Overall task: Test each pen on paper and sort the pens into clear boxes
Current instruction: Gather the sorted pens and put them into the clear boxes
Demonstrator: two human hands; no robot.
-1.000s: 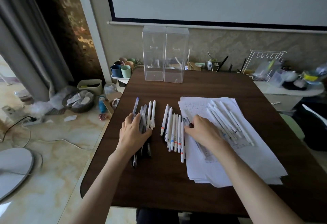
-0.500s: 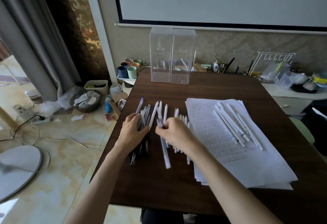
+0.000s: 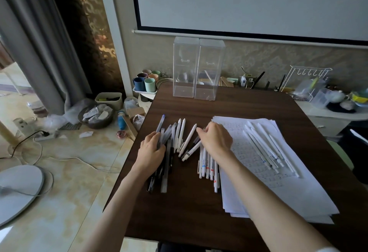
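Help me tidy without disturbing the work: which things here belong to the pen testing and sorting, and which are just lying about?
Belongs to the job: pens on the table, pens on the paper, paper stack, clear boxes.
Just lying about: cups, wire rack, floor basket.

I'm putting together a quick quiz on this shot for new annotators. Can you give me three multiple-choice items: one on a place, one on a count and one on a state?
1. Where do the clear boxes stand?
A. at the far edge of the table
B. on a chair
C. on the floor

2. How many clear boxes are there?
A. one
B. two
C. four

3. How are the white pens on the paper placed?
A. upright in a cup
B. lying flat, side by side
C. held up in the air

Answers:
1 A: they stand at the far edge, beyond all the pens.
2 B: two tall boxes stand side by side.
3 B: the pens lie flat across the top sheet.
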